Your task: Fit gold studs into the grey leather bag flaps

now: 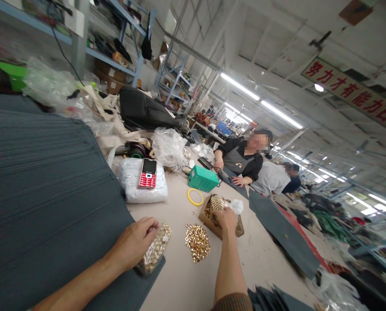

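My left hand point(132, 242) is closed on a clear plastic bag of small gold metal fittings point(157, 248), which rests on the edge of the dark sheets. Over an open cardboard box point(240, 230), my right hand point(228, 219) has its fingers curled at a second plastic bag of gold fittings point(217, 203); the fingertips are partly hidden. White plastic shows just beyond that hand. Between my two hands, a loose pile of gold fittings point(197, 243) lies on the table point(181, 276).
Dark grey sheets point(43, 185) cover the left side. A red phone point(148, 173) lies on a white package point(162, 188). Beyond are a yellow ring point(195, 197) and a green box point(202, 178). A co-worker point(244, 157) sits across, hands on dark material. More dark pieces point(283, 229) lie right.
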Action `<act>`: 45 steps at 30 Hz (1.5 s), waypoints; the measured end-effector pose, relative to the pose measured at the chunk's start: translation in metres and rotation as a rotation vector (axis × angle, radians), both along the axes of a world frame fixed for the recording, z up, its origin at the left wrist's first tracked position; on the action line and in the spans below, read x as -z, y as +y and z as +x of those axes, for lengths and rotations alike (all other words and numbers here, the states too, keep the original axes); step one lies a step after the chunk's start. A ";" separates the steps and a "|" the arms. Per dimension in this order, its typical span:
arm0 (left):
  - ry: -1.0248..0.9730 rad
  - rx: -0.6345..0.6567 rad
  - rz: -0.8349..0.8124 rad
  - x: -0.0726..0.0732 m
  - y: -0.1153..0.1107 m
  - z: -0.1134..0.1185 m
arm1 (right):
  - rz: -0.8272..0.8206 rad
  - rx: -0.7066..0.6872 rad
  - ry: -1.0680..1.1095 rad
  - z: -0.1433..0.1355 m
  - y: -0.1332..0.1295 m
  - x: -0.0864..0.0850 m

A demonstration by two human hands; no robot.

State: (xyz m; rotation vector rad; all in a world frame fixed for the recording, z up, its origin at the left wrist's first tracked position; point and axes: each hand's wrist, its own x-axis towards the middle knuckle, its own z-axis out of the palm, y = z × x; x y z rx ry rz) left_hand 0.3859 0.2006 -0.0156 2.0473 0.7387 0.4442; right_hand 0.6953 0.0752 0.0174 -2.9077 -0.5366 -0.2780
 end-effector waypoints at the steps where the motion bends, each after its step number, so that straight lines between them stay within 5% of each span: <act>1: -0.006 0.001 -0.003 -0.001 0.000 0.000 | 0.032 0.002 -0.002 0.000 0.000 0.001; 10: -0.043 -0.003 -0.016 -0.003 -0.002 -0.001 | 0.479 0.056 0.041 0.006 -0.012 0.008; 19: -0.032 -0.005 -0.061 -0.009 -0.001 -0.003 | 0.970 0.190 0.036 0.032 -0.011 -0.014; 26: -0.077 -0.037 -0.130 -0.007 -0.001 -0.001 | 0.750 0.189 -0.023 0.015 -0.016 -0.009; 33: -0.099 -0.084 -0.246 -0.003 0.000 0.000 | 0.539 0.018 -0.003 -0.025 0.001 -0.011; 37: -0.146 -0.093 -0.379 0.003 -0.002 0.005 | 0.529 -0.196 0.079 -0.071 0.013 -0.018; 41: -0.234 -0.066 -0.526 0.003 -0.003 0.008 | 0.467 -0.529 0.522 -0.137 0.011 -0.009; 45: -0.307 -0.038 -0.587 -0.006 -0.003 0.003 | 0.434 -0.641 0.653 -0.191 0.005 -0.004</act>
